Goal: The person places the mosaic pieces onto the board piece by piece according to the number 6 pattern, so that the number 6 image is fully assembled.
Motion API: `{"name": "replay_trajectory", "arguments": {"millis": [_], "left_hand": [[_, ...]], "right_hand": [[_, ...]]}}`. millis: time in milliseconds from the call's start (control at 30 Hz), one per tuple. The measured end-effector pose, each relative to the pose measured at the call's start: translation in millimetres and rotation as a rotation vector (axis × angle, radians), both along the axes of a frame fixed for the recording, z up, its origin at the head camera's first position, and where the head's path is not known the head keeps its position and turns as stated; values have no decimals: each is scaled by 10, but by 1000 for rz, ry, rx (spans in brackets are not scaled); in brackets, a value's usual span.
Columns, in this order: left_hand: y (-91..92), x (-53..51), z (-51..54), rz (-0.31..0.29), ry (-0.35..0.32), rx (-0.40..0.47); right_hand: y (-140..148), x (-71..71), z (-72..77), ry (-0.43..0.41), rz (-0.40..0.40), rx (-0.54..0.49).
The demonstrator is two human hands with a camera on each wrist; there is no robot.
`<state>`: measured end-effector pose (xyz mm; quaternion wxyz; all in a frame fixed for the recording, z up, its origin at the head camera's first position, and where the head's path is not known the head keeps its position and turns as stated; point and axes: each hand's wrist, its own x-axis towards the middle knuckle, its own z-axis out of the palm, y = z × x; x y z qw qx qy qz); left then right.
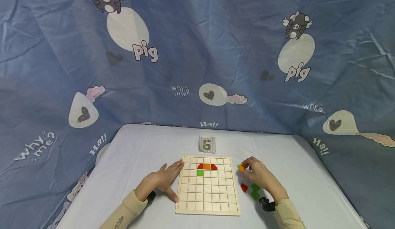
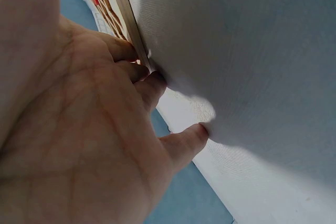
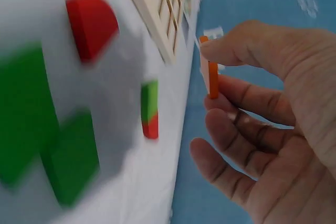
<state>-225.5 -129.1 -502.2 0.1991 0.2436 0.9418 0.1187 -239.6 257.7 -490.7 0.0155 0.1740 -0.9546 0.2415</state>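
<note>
A wooden grid board (image 1: pixel 207 206) lies on the white table. Two red quarter-round tiles flank an orange square (image 1: pixel 207 166) in one of its upper rows, with a green square (image 1: pixel 200 172) below the left red one. My left hand (image 1: pixel 165 179) touches the board's left edge, its fingers spread. Beyond the right edge, my right hand (image 1: pixel 259 176) pinches an orange tile (image 3: pixel 212 80) between thumb and fingertip, above the table. A green-and-red piece (image 3: pixel 149 108) lies near that hand, and whether it is one tile or two I cannot tell.
Right of the board lie a loose red tile (image 1: pixel 244 188) and green tiles (image 1: pixel 255 195). A paper card (image 1: pixel 207 144) with a coloured grid pattern lies behind the board. Blue printed cloth (image 1: pixel 191 68) hangs around the table's back and sides.
</note>
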Motion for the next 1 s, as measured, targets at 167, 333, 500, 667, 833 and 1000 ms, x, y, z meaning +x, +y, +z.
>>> {"name": "replay_trajectory", "arguments": {"millis": [167, 333, 500, 667, 833, 1000], "left_hand": [[-2, 4, -2, 1, -2, -7], [-5, 0, 3, -5, -4, -16], [-3, -1, -1, -9, 0, -18], [-5, 0, -1, -8, -1, -19], [5, -3, 4, -10, -1, -26], [6, -3, -1, -11, 7, -32]], "right_hand": [[-259, 52, -33, 38, 63, 29], [-514, 84, -24, 29, 142, 36], [-771, 104, -31, 26, 230, 42], [-1000, 103, -76, 53, 296, 53], [-1142, 100, -100, 29, 314, 57], [-1247, 108, -117, 31, 339, 62]]}}
